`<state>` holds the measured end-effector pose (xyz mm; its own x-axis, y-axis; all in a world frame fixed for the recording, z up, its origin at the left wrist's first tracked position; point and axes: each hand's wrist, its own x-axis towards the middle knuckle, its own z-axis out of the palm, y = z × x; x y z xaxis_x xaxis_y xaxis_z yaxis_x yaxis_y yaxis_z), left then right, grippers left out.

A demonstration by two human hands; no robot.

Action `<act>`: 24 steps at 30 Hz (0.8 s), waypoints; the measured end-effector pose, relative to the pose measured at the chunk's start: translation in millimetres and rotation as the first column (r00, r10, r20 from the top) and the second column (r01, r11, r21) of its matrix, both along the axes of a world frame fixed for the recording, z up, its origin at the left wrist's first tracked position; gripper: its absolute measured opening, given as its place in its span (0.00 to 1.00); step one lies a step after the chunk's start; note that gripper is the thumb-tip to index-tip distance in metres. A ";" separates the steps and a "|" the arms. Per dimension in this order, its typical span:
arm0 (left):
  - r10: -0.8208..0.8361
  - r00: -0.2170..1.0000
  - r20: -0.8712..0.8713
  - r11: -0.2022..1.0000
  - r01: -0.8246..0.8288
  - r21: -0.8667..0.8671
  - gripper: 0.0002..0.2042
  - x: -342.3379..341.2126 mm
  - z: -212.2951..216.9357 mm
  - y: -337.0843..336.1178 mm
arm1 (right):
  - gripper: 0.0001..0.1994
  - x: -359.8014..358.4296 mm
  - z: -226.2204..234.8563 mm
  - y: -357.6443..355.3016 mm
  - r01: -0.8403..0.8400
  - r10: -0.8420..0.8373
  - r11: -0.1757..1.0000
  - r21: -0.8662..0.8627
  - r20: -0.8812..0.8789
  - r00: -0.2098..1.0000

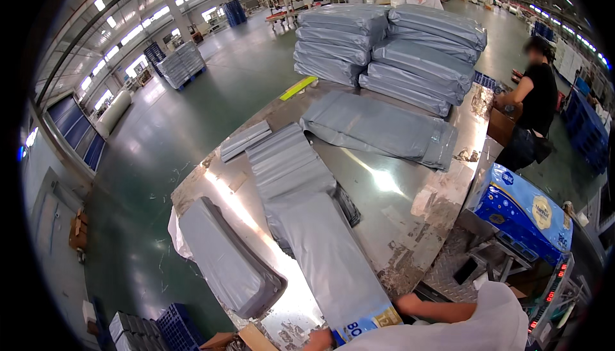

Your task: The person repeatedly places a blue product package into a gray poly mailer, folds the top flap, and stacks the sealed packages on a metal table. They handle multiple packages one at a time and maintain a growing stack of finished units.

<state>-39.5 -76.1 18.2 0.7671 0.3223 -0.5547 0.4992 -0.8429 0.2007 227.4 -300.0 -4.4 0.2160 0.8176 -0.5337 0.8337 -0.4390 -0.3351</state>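
Observation:
A long grey plastic bag (320, 248) lies along the near part of the metal table, its mouth toward me. At that mouth shows a blue and gold printed pack (368, 326), partly covered by the bag; my body hides the rest. My right hand (408, 303) is closed at the right edge of the bag's mouth, by the pack. My left hand (318, 341) is at the left side of the pack, cut off by the lower edge, with its fingers not clearly seen. Beneath and beyond the bag lie flat grey bags (282, 152).
A filled grey bag (224, 255) lies on the table's left side. More flat bags (378, 126) lie farther off, before stacked grey packages (416, 69). A blue printed pack (525, 213) stands on a scale at right. Two people (537, 88) are beyond the table.

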 end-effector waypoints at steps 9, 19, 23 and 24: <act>-0.338 0.941 0.013 0.887 0.323 -0.331 0.15 18.9 -33.2 9.5 | 0.14 39.3 -79.2 31.6 -0.373 0.223 0.891 -0.260 -0.464 0.857; 0.431 0.878 -0.207 0.660 -0.463 -0.592 0.20 -62.7 -36.9 23.6 | 0.24 37.9 -12.5 -10.9 0.334 -0.296 0.943 -0.001 -0.465 0.835; 0.338 0.935 -0.110 0.803 -0.348 -0.483 0.17 -32.3 14.6 -23.8 | 0.25 7.8 -6.4 -19.3 0.517 -0.444 0.850 0.099 -0.395 0.805; 0.323 0.946 0.029 0.847 -0.275 -0.456 0.16 -9.8 15.1 -29.2 | 0.25 4.6 -34.5 -8.7 0.601 -0.497 0.787 0.136 -0.438 0.749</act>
